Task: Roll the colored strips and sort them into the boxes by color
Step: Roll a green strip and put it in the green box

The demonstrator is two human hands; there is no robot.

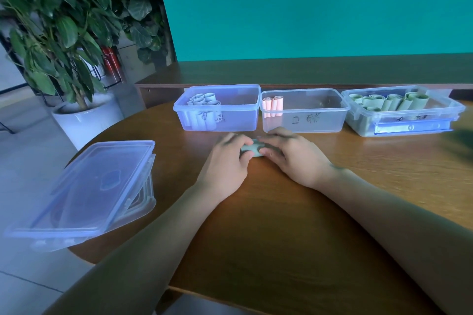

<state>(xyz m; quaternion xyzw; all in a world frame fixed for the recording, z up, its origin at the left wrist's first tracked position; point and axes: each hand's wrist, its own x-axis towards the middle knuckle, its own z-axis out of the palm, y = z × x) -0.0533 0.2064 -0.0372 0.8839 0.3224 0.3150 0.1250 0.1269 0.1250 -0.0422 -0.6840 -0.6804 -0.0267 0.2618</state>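
Observation:
A pale grey-green rolled strip (252, 149) lies on the wooden table (281, 225) between my hands. My left hand (225, 163) and my right hand (291, 156) both pinch it with curled fingers, one at each end. Behind them stand three clear boxes in a row. The left box (245, 116) holds several pale blue rolls (203, 101). Pink rolls (272, 105) lean in the left corner of the middle box (320, 120). The right box (363, 126) is filled with several green rolls (391, 102).
A closed clear box with a lid (84, 192) sits tilted at the table's left edge, partly overhanging. A potted plant (76, 110) stands on the floor to the left. A raised wooden ledge (307, 71) and a teal wall lie behind the boxes.

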